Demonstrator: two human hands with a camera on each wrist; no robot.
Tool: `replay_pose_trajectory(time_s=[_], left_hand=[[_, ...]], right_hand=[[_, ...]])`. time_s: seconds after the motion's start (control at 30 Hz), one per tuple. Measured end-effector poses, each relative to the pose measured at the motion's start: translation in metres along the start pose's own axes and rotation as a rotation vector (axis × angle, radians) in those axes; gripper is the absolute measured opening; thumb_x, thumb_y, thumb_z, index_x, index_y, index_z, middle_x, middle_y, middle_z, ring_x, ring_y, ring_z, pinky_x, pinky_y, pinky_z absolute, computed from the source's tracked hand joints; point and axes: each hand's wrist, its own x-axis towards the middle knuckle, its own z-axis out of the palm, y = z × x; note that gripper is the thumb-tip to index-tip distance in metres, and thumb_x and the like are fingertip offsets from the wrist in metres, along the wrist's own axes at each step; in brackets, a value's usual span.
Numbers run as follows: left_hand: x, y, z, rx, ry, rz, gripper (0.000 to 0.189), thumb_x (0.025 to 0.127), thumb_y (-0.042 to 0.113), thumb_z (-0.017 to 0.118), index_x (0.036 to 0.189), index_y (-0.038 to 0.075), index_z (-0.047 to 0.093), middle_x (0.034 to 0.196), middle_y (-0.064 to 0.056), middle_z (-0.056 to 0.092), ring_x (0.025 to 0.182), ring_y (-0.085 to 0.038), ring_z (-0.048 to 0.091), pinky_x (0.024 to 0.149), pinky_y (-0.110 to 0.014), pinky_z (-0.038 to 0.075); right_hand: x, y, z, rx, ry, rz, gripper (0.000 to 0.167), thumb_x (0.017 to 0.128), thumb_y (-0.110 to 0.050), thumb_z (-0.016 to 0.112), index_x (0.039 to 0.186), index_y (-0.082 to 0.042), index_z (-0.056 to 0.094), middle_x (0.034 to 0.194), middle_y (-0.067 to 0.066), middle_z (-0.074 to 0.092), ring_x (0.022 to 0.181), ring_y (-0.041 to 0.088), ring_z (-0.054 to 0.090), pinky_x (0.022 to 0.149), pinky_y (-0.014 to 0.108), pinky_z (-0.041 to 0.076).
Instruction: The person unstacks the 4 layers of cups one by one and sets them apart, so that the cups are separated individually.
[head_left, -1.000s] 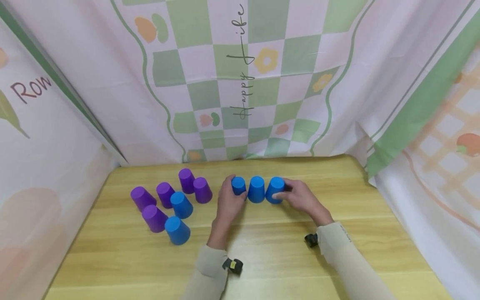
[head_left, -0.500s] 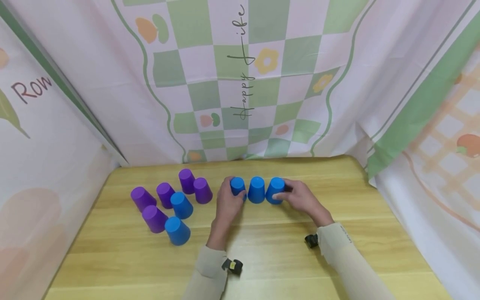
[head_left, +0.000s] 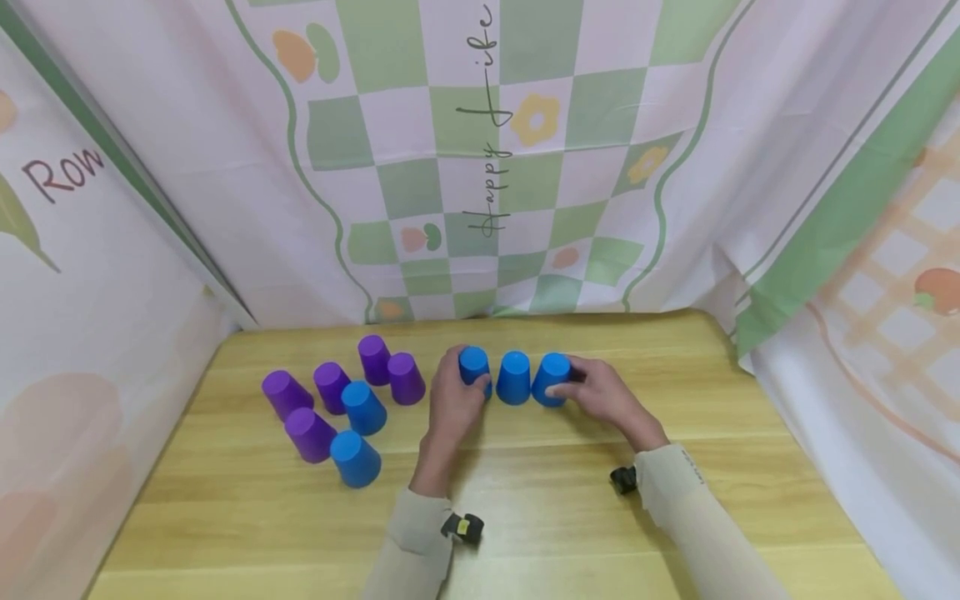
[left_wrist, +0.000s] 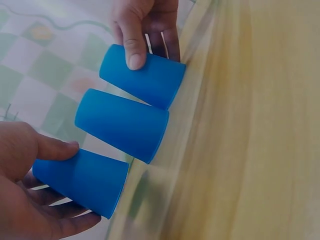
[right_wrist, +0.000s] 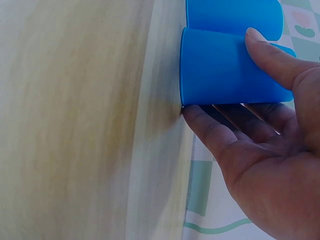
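Three blue cups stand upside down in a row near the back of the table. My left hand grips the left blue cup, thumb on its near side and fingers behind. A small gap separates it from the middle blue cup, which no hand touches. At the other end, my right hand holds the right blue cup. In the right wrist view the thumb lies on that cup's wall and the fingers reach along its other side.
To the left on the wooden table, several upside-down purple cups stand in a loose cluster with a blue cup and a nearer blue cup. A printed curtain hangs at the table's back edge.
My left hand has moved slightly left and away from me with its cup, widening the gap to the middle cup. My right hand stays in place on its cup.
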Motion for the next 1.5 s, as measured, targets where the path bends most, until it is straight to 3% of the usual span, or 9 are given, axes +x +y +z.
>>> replay_pose_trajectory(time_s=[0.5, 0.83, 1.1, 1.33, 1.5], left_hand=[[-0.003, 0.017, -0.015, 0.017, 0.054, 0.062, 0.053, 0.093, 0.008, 0.08, 0.141, 0.005, 0.057, 0.142, -0.017, 0.063, 0.136, -0.038, 0.059, 0.116, -0.056, 0.047], [-0.009, 0.026, -0.023, 0.014, 0.075, 0.096, 0.051, 0.092, 0.01, 0.082, 0.138, 0.006, 0.06, 0.137, -0.015, 0.066, 0.131, -0.037, 0.062, 0.111, -0.055, 0.052], [-0.015, 0.035, -0.034, 0.0, 0.065, 0.073, 0.052, 0.091, 0.012, 0.083, 0.139, 0.01, 0.062, 0.138, -0.011, 0.067, 0.13, -0.035, 0.063, 0.11, -0.055, 0.052], [-0.018, 0.038, -0.04, 0.01, 0.052, 0.098, 0.051, 0.091, 0.014, 0.084, 0.138, 0.011, 0.063, 0.136, -0.01, 0.068, 0.127, -0.034, 0.064, 0.108, -0.055, 0.054], [-0.022, 0.037, -0.045, 0.016, 0.024, 0.064, 0.055, 0.092, 0.017, 0.083, 0.142, 0.013, 0.061, 0.14, -0.009, 0.067, 0.129, -0.034, 0.063, 0.109, -0.056, 0.053]], right_hand=[[0.001, -0.003, -0.001, 0.006, -0.002, -0.018, 0.036, 0.096, -0.033, 0.078, 0.126, -0.014, 0.071, 0.113, 0.006, 0.073, 0.1, 0.025, 0.063, 0.094, 0.049, 0.059], [0.002, -0.002, -0.001, 0.009, -0.006, -0.022, 0.042, 0.096, -0.034, 0.078, 0.131, -0.013, 0.07, 0.117, 0.007, 0.074, 0.102, 0.025, 0.064, 0.095, 0.05, 0.059], [0.002, -0.001, 0.0, 0.003, -0.008, -0.022, 0.043, 0.097, -0.033, 0.078, 0.133, -0.012, 0.069, 0.117, 0.007, 0.074, 0.101, 0.025, 0.065, 0.094, 0.048, 0.06], [0.001, 0.001, 0.0, -0.004, -0.004, -0.02, 0.045, 0.097, -0.033, 0.078, 0.134, -0.011, 0.068, 0.118, 0.008, 0.074, 0.102, 0.026, 0.065, 0.094, 0.049, 0.059], [0.0, 0.002, 0.0, -0.007, -0.003, -0.015, 0.047, 0.097, -0.033, 0.077, 0.136, -0.011, 0.067, 0.121, 0.009, 0.073, 0.105, 0.027, 0.066, 0.095, 0.051, 0.059]])
